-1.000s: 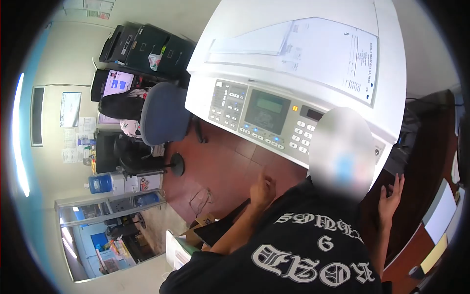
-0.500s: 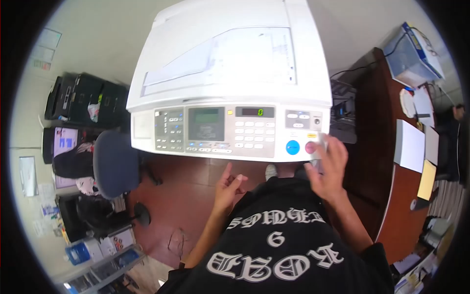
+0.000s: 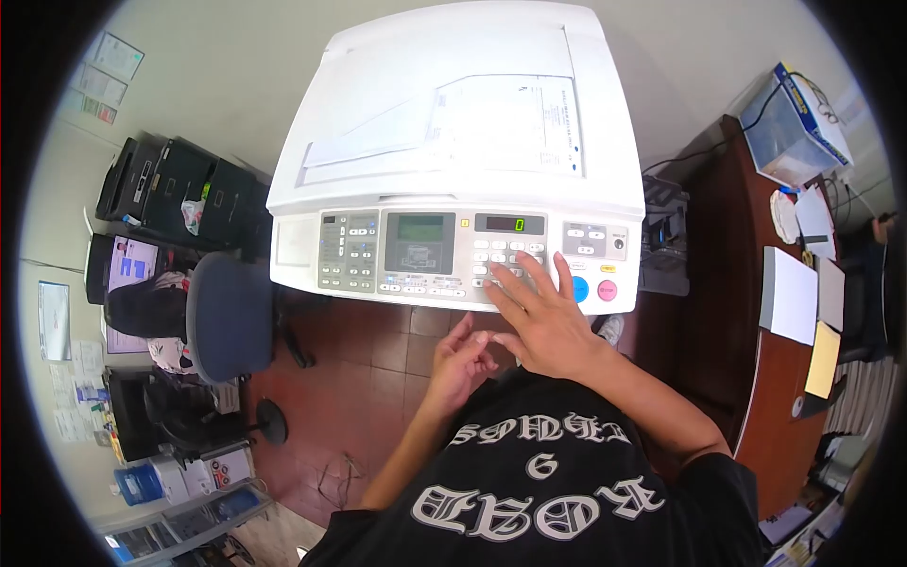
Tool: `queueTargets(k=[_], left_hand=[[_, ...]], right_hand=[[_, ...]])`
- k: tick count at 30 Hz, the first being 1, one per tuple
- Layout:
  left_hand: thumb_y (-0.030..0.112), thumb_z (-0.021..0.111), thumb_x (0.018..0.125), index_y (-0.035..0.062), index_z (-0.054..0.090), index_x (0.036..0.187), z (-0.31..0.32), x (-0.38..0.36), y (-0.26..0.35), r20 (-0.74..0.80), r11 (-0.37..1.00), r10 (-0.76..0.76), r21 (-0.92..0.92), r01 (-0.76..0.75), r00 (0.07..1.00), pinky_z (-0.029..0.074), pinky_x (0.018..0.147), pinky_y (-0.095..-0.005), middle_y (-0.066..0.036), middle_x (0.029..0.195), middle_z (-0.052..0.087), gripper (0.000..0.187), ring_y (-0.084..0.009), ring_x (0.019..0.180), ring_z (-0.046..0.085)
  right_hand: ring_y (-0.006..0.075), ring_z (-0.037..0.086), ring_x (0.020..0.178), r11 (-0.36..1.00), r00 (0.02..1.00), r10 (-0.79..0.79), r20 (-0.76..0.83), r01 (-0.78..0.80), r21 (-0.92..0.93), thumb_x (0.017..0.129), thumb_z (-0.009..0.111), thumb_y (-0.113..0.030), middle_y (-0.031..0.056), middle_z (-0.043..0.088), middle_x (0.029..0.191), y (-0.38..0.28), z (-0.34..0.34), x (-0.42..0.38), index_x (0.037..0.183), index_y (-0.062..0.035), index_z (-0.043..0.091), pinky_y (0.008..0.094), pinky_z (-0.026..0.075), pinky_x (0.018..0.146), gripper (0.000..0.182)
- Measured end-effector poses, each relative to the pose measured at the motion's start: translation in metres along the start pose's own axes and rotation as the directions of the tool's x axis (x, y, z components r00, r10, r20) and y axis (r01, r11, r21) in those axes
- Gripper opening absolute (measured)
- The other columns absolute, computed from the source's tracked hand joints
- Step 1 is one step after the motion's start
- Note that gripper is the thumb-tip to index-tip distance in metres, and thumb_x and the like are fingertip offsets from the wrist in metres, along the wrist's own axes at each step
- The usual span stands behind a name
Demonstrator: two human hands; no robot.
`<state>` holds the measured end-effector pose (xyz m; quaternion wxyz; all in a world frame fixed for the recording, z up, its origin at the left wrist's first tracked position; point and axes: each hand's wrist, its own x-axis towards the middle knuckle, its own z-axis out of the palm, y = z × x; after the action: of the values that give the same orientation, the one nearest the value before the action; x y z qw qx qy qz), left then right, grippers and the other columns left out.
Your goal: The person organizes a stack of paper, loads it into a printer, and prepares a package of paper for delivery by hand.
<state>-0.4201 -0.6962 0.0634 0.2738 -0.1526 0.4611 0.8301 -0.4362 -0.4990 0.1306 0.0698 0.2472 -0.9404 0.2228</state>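
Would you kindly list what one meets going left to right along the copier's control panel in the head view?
Small button cluster → grey LCD screen → number keypad under the right hand → blue button → pink button.

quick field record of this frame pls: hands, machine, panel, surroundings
right hand: open, fingers spread on the number keypad of the copier
left hand: empty, loosely curled, below the panel edge, touching nothing
display: green digit, reads 0
screen: lit, content too small to read
buttons: blue button partly hidden by a finger, pink button clear
paper: printed sheet lying on the copier top
left side: blue office chair on the tiled floor
right side: wooden desk with papers
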Motion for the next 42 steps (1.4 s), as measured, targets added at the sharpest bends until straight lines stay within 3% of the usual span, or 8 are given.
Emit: queueTargets(k=[10, 13, 22, 25, 29, 36, 39, 42], left_hand=[[0.005, 0.056, 0.094, -0.0017, 0.016, 0.150, -0.010, 0.001, -0.008, 0.010, 1.000, 0.011, -0.027, -0.010, 1.000, 0.053, 0.063, -0.0280, -0.015, 0.108, 0.063, 0.069, -0.0151, 0.067, 0.060], [0.006, 0.055, 0.095, -0.0012, 0.017, 0.150, -0.011, -0.001, -0.005, 0.018, 1.000, -0.025, -0.016, 0.026, 1.000, 0.052, 0.064, -0.0268, -0.017, 0.110, 0.063, 0.068, -0.0151, 0.067, 0.060], [0.009, 0.056, 0.096, -0.0004, 0.022, 0.149, -0.012, 0.001, -0.005, 0.026, 0.995, -0.062, 0.077, 0.060, 0.998, 0.052, 0.063, -0.0257, -0.015, 0.111, 0.064, 0.065, -0.0125, 0.068, 0.060], [0.011, 0.058, 0.095, -0.0004, 0.023, 0.149, -0.013, -0.002, -0.007, 0.039, 0.991, -0.062, 0.123, 0.057, 0.997, 0.052, 0.064, -0.0257, -0.015, 0.109, 0.065, 0.065, -0.0121, 0.068, 0.060], [0.014, 0.061, 0.094, 0.0019, 0.031, 0.147, -0.012, -0.001, -0.014, 0.017, 0.974, -0.110, 0.202, 0.104, 0.994, 0.052, 0.065, -0.0264, -0.012, 0.108, 0.066, 0.062, -0.0111, 0.069, 0.059], [0.023, 0.063, 0.093, 0.0053, 0.045, 0.139, 0.001, 0.014, -0.042, -0.004, 0.829, -0.243, 0.518, 0.209, 0.970, 0.052, 0.072, -0.0307, -0.010, 0.110, 0.066, 0.052, -0.0135, 0.076, 0.060], [0.024, 0.062, 0.094, 0.0036, 0.047, 0.137, 0.012, 0.027, -0.076, -0.033, 0.745, -0.411, 0.564, 0.356, 0.911, 0.051, 0.075, -0.0303, -0.009, 0.113, 0.066, 0.050, -0.0138, 0.081, 0.060], [0.025, 0.063, 0.094, 0.0027, 0.049, 0.136, 0.023, 0.051, -0.120, -0.004, 0.606, -0.519, 0.704, 0.371, 0.854, 0.050, 0.075, -0.0287, -0.008, 0.113, 0.066, 0.050, -0.0131, 0.081, 0.060]], right_hand=[[0.0418, 0.017, 0.143, 0.993, 0.994, 0.068, 0.088, -0.076, 0.095, 0.079, 0.070, -0.048, 0.0138, 0.040, 0.146, -0.009, -0.016, 0.013, 0.146, -0.0045, 0.032, 0.0666, 0.012, 0.109, 0.089], [0.0433, 0.017, 0.142, 0.997, 0.988, 0.079, 0.134, -0.081, 0.013, 0.078, 0.070, -0.050, 0.0147, 0.039, 0.147, -0.009, -0.021, -0.017, 0.147, -0.0036, 0.029, 0.0680, 0.011, 0.109, 0.093], [0.0437, 0.016, 0.142, 0.979, 0.977, 0.174, 0.122, -0.186, 0.086, 0.077, 0.071, -0.049, 0.0191, 0.037, 0.147, -0.010, -0.033, -0.026, 0.144, 0.0039, 0.029, 0.0683, 0.007, 0.108, 0.096], [0.0447, 0.017, 0.142, 0.966, 0.965, 0.256, 0.062, -0.257, 0.019, 0.079, 0.071, -0.050, 0.0210, 0.040, 0.144, -0.004, -0.046, -0.054, 0.144, 0.0050, 0.027, 0.0675, 0.006, 0.108, 0.096], [0.0458, 0.021, 0.140, 0.950, 0.939, 0.313, 0.145, -0.309, -0.052, 0.079, 0.070, -0.050, 0.0228, 0.043, 0.140, 0.005, -0.052, -0.073, 0.144, 0.0050, 0.026, 0.0676, 0.010, 0.108, 0.095], [0.0404, 0.036, 0.130, 0.942, 0.920, 0.336, -0.203, -0.322, 0.099, 0.082, 0.069, -0.038, 0.0185, 0.049, 0.133, 0.046, -0.070, -0.111, 0.135, 0.0012, 0.042, 0.0597, 0.019, 0.109, 0.071], [0.0375, 0.042, 0.127, 0.867, 0.789, 0.489, -0.372, -0.486, 0.108, 0.079, 0.072, -0.032, 0.0174, 0.050, 0.131, 0.087, -0.073, -0.165, 0.132, -0.0015, 0.046, 0.0543, 0.023, 0.109, 0.066], [0.0374, 0.045, 0.123, 0.718, 0.596, 0.638, -0.488, -0.689, 0.096, 0.075, 0.074, -0.026, 0.0180, 0.053, 0.129, 0.145, -0.092, -0.247, 0.130, -0.0025, 0.049, 0.0514, 0.027, 0.108, 0.064]])
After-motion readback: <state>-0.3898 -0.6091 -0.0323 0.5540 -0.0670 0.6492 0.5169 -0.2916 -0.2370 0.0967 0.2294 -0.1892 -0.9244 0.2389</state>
